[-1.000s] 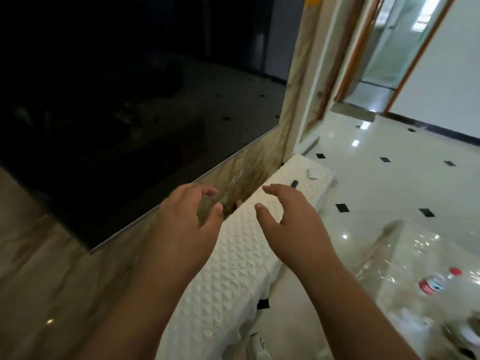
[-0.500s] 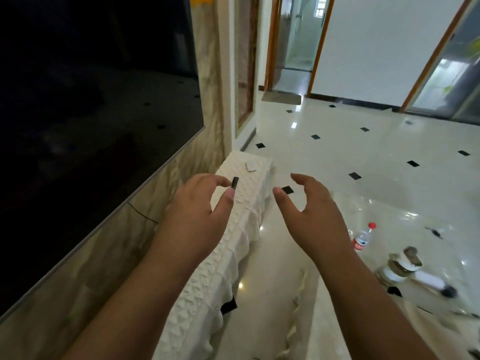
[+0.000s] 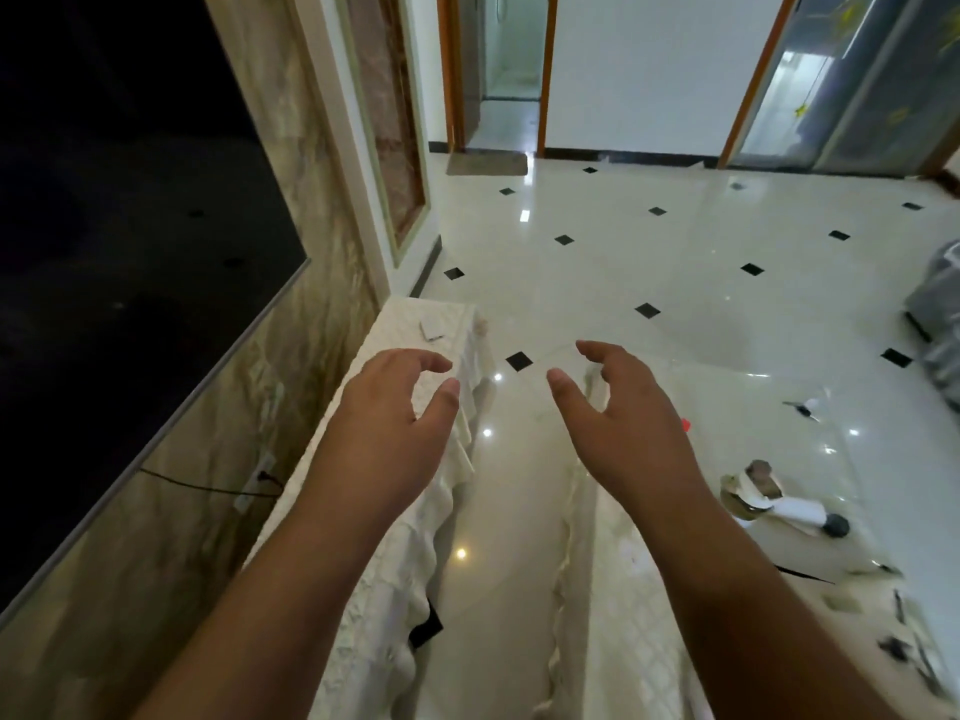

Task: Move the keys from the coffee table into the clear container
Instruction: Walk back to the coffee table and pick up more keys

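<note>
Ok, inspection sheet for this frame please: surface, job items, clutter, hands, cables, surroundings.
Surface: coffee table on the right, shiny clear top over white cloth.
Job's things: keys and clear container not made out; small dark bits near the table's right edge, too blurred to name.
Clutter: white-handled object with a black end; small red thing beside the right hand.
Hands: left hand and right hand raised, fingers loosely curled, holding nothing.
Cables: black cable to a wall socket.
Surroundings: dark TV, cloth-covered bench, tiled floor, open doorway.

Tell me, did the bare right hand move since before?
Yes. The right hand went rightward, off the white quilted cabinet cover to the glass coffee table.
</note>
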Available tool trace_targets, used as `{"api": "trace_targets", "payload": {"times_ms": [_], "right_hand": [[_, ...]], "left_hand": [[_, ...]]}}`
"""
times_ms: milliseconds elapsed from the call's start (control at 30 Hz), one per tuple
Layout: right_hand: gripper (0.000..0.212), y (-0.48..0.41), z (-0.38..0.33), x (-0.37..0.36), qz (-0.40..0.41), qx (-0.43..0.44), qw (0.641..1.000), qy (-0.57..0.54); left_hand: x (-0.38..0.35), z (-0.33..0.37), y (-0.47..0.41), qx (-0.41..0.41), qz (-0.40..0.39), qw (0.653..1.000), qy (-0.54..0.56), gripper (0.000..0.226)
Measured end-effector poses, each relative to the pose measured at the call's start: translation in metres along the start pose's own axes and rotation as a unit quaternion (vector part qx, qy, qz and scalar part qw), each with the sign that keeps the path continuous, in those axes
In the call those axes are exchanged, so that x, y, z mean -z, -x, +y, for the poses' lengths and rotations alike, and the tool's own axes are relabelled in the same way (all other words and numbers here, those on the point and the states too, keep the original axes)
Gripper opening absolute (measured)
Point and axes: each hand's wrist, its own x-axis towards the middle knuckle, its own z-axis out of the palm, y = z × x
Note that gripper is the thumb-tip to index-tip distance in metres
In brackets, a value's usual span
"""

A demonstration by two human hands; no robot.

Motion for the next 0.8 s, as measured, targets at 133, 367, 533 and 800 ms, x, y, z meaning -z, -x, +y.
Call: {"api": "trace_targets", "payload": {"times_ms": [133,367,533,800], "right_hand": [[0.051,-0.018,0.011,0.007,0.013,-0.003,1.000,0.002],[0.049,-0.044,0.038,0.003,0.014,-0.030,0.999,0.011],[0.049,-0.074,0.059,-0.006,0.025,-0.059,0.998,0.026],[0.054,-0.167,0.069,-0.035,0.015,-0.079,0.995,0.057]], "left_hand": [[-0.017,0.004,-0.015,-0.011,-0.012,1.000,0.005,0.026],[-0.047,0.004,-0.052,-0.010,-0.043,0.999,0.007,0.025],[-0.077,-0.003,-0.093,-0.028,-0.077,0.997,0.007,0.025],[-0.119,-0.030,-0.201,-0.045,-0.120,0.992,0.023,0.023]]}}
